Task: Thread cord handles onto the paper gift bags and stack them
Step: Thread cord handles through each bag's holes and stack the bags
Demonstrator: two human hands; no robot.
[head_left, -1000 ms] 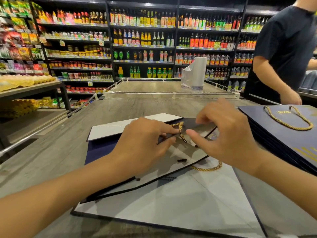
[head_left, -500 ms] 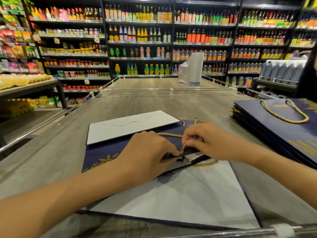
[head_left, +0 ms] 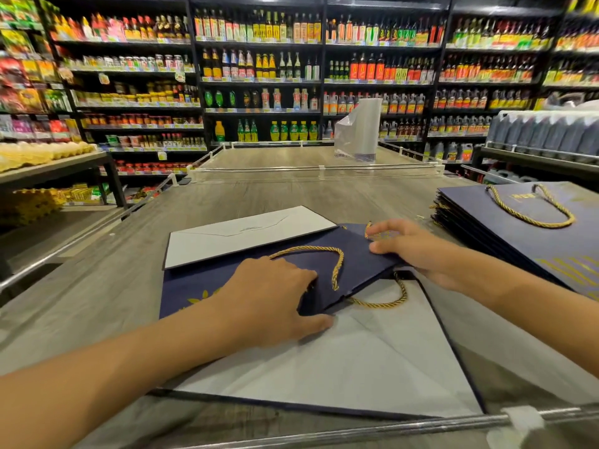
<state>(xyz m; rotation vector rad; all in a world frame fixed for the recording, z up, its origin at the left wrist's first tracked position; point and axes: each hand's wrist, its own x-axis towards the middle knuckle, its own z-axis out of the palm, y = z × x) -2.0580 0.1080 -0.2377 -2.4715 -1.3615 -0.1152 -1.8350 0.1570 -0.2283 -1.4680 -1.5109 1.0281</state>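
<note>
Dark shop shelves (head_left: 259,76) crowded with bottles fill the whole background. In front of them stretches a long grey wood-grain table (head_left: 275,196) with a metal rail (head_left: 372,431) along its near edge.

Closest on the table lies a large flattened paper bag, pale grey side up (head_left: 372,361). Resting on top of it is the flat navy-blue paper gift bag (head_left: 353,251), with its white base flap (head_left: 240,238) folded over at the far end.

At the table's right edge, apart from these, sits a stack of navy-blue gift bags (head_left: 518,251); a gold cord loop (head_left: 531,218) lies on the top one. A roll of clear plastic bags (head_left: 359,131) stands upright at the far end of the table.

The left hand (head_left: 272,296) grips the navy bag's near open edge, fingers on top and thumb below, against the pale bag. The right hand (head_left: 418,251) holds the bag's right edge, which is lifted slightly, with two digits curved over the top.

A twisted gold cord handle (head_left: 337,264) loops across the navy bag's upper face between the hands. A second gold cord (head_left: 385,303) hangs out from under its open edge onto the pale bag.
</note>
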